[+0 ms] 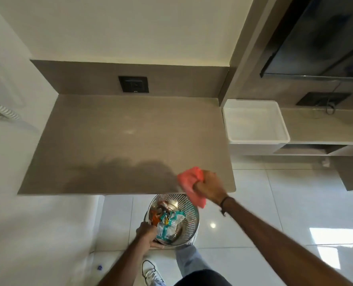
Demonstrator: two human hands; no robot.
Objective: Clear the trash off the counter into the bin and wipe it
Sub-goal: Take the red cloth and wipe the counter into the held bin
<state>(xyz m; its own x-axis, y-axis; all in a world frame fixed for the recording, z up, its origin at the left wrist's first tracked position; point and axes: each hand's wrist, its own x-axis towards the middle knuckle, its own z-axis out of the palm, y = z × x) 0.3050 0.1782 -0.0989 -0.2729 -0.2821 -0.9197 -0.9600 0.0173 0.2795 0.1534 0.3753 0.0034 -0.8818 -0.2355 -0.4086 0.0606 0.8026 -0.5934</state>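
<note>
The trash (168,220), a crumpled heap of white, teal and orange wrappers, lies inside the bin (192,219), a round perforated metal basket standing on the pale tiled floor (254,203) just below the counter's front edge, at about six o'clock in the view. The left hand (147,232) is closed on the bin's rim at its seven o'clock side, fingers curled over the edge; whether they also touch a wrapper is hard to tell, since the hand is a little blurred.

The counter (119,141) is a grey-brown slab filling the middle of the view, its surface bare apart from a soft shadow along the front. At its front right corner, around four o'clock on the slab, the right hand (209,186) is clenched around a bunched pink cloth (190,182). The cloth's upper part rests on or just over the countertop, and its lower end hangs past the edge above the bin. A dark band (224,203) circles the right wrist.

On the backsplash at twelve o'clock sits a black wall socket (133,84). Just beside the counter at three o'clock stands a white rectangular tub (284,129) on a lower ledge, with a second black socket (323,99) and a dark screen (316,38) beyond it toward two o'clock. At the bottom, near six o'clock, a white shoe (150,272) and a grey trouser leg (189,259) show.
</note>
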